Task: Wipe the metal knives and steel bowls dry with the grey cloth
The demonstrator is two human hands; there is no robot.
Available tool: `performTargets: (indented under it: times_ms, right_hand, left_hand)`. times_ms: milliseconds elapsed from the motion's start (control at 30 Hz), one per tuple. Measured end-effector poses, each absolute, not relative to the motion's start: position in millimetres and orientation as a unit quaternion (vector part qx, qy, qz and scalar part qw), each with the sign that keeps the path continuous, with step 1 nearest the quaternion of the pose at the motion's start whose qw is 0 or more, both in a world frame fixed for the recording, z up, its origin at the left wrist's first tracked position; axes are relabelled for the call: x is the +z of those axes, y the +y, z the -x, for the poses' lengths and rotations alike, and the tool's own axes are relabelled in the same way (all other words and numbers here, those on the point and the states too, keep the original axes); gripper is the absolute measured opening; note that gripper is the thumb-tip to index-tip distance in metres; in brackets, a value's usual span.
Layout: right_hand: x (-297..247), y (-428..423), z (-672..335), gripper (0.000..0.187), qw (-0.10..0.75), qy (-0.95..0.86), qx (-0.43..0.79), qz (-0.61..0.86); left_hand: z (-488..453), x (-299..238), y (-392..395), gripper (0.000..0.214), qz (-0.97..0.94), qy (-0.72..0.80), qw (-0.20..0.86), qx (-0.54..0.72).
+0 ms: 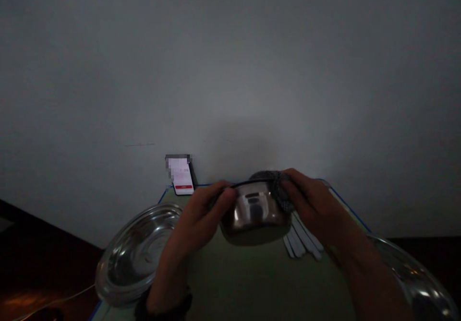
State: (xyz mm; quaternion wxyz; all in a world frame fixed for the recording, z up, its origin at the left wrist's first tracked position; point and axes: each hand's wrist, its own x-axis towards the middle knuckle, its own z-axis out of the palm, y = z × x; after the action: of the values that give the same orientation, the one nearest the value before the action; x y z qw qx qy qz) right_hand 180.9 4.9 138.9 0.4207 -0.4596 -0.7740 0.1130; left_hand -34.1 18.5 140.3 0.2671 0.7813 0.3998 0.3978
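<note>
A shiny steel bowl (257,208) is held up over the table, tilted so its outer side faces me. My left hand (207,213) is closed on its left rim, thumb along the near side. On the right, my right hand (306,196) presses a dark patterned cloth (283,191) against the rim, with part of the cloth lying over the far edge. Beneath the right hand, several pale flat strips (300,239), perhaps cutlery handles, lie on the table; their other ends are hidden.
A wide steel basin (133,249) stands at the left of the green table (252,282). Another large steel vessel (418,273) is at the right edge. A lit phone (182,174) leans against the grey wall (230,71). A thin cable (68,298) runs at lower left.
</note>
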Motion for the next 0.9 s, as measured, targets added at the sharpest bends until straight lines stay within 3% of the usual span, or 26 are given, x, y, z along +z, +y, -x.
performTargets:
  times_ms: [67,167,300,500,633,800,900]
  right_hand:
    - [140.1,6.1,-189.1,0.022,0.446,-0.754,0.09,0.474]
    - [139.6,5.5,-191.7,0.021,0.394,-0.778,0.044,0.487]
    - [136.3,0.7,-178.8,0.024,0.303,-0.824,0.015,0.478]
    - [133.6,-2.1,-161.2,0.022,0.255,-0.85,0.005,0.46]
    - [133.6,5.3,-174.9,0.021,0.324,-0.836,0.048,0.44]
    - [134.9,14.1,-195.8,0.021,0.467,-0.747,0.087,0.464]
    - [135.4,15.2,-196.1,0.02,0.485,-0.732,0.092,0.469]
  left_hand:
    - [39.5,137.8,21.0,0.033,-0.741,0.404,0.299,0.445]
    - [40.6,137.2,21.7,0.034,-0.704,0.43,0.34,0.452]
    - [34.6,140.3,18.8,0.032,-0.732,0.437,0.378,0.361]
    - [22.7,142.0,16.0,0.034,-0.801,0.426,0.335,0.253]
    - [25.4,139.7,18.2,0.031,-0.784,0.41,0.354,0.302]
    - [35.8,127.8,27.3,0.035,-0.641,0.378,0.459,0.485]
    - [35.2,122.0,30.1,0.034,-0.536,0.386,0.482,0.576]
